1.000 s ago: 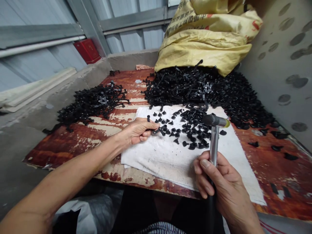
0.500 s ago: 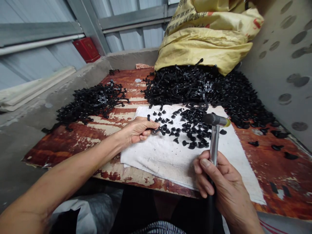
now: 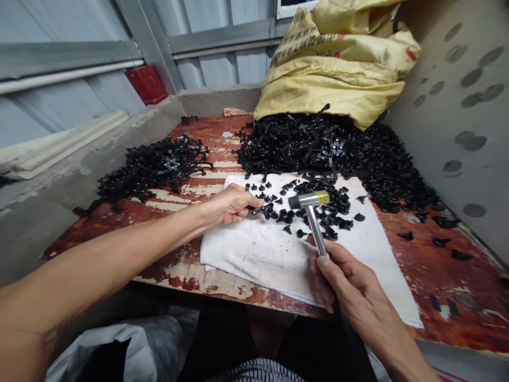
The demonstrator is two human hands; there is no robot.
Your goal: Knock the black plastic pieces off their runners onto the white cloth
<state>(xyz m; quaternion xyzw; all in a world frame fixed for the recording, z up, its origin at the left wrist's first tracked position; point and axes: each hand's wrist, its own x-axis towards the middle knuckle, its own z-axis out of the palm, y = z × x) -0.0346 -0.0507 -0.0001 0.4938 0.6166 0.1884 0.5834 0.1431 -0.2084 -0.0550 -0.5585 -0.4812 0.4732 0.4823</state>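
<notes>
My right hand (image 3: 349, 284) is closed round the handle of a small metal hammer (image 3: 312, 212), whose head with a yellow end hangs over the white cloth (image 3: 278, 254). My left hand (image 3: 229, 206) rests on the cloth's left edge, its fingers pinched on a small black plastic piece (image 3: 256, 211). Several loose black mushroom-shaped parts (image 3: 318, 212) lie scattered on the cloth between and beyond both hands.
A big heap of black plastic parts (image 3: 338, 151) spills from a yellow sack (image 3: 338, 69) at the back. A second heap of black sprue pieces (image 3: 153, 167) lies at the left on the worn red board (image 3: 437, 286). A grey wall stands at the right.
The hammer head has swung left and down toward the piece held by my left hand. My right hand tilted with it. The left hand has stayed in place.
</notes>
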